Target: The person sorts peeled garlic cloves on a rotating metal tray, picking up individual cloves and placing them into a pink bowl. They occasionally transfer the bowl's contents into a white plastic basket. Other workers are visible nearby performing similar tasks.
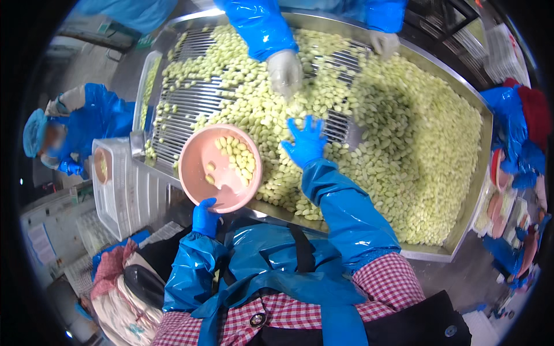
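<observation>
My left hand (pixel 206 218), in a blue glove, is closed on the near rim of a round pink bowl (pixel 191 183). Yellowish-green oval pieces (pixel 236 154) lie in the bowl, mostly toward its right side. My right hand (pixel 307 143), also blue-gloved, reaches over the metal sorting tray (pixel 444 251) with fingers spread. Beneath it spreads a layer of pale green oval pieces (pixel 444 161), like grapes or shelled beans; I cannot tell which. Bare slatted grating (pixel 199 102) shows at the tray's left and just right of my right hand.
Across the tray, another person's pale-gloved hands (pixel 285 74) are among the pieces. Stacked white crates (pixel 115 196) stand at the left, with a small bowl (pixel 103 164) on top. Another worker (pixel 95 124) in blue is beyond them. More people and trays line the right edge.
</observation>
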The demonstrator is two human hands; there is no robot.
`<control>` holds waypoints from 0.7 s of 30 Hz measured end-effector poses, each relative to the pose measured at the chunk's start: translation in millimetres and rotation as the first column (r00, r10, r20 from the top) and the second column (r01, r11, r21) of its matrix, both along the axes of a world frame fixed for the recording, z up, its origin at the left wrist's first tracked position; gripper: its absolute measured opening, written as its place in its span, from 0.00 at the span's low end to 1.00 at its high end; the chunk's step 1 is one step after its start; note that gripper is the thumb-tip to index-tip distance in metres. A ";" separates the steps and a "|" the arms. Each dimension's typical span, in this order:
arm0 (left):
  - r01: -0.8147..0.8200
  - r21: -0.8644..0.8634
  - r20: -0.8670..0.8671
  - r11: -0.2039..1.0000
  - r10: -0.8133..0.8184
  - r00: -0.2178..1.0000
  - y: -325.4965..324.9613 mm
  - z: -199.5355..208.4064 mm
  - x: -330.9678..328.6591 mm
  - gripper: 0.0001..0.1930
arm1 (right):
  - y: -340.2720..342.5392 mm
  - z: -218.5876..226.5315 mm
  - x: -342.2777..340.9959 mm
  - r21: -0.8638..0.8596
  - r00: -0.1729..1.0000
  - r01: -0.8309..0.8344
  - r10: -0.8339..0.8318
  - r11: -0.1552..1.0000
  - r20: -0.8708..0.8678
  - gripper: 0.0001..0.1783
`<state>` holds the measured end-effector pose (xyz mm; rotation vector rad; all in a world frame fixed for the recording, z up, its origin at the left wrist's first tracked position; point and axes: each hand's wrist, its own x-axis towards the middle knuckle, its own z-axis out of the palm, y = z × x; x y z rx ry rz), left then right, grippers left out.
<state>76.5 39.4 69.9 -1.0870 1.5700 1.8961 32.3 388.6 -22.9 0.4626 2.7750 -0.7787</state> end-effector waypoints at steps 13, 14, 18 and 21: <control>-0.148 0.007 -0.073 0.989 0.148 0.986 -51.4 -1.6 -44.8 0.20 | -31.2 37.5 101.1 0.037 0.959 -0.131 0.117 0.991 0.259 0.44; -0.160 0.007 -0.075 0.987 0.160 0.984 -51.2 0.0 -48.2 0.20 | -46.9 33.0 95.2 -0.168 0.979 -0.159 0.177 0.973 0.098 0.44; -0.192 0.058 -0.130 0.980 0.198 0.972 -54.5 13.1 -62.5 0.24 | -52.9 37.4 56.0 -0.554 0.987 -0.157 0.107 0.817 -0.123 0.34; -0.201 0.042 -0.133 0.979 0.205 0.970 -62.0 21.9 -72.5 0.25 | -16.2 38.5 11.6 -0.526 0.968 0.148 -0.232 0.838 -0.097 0.19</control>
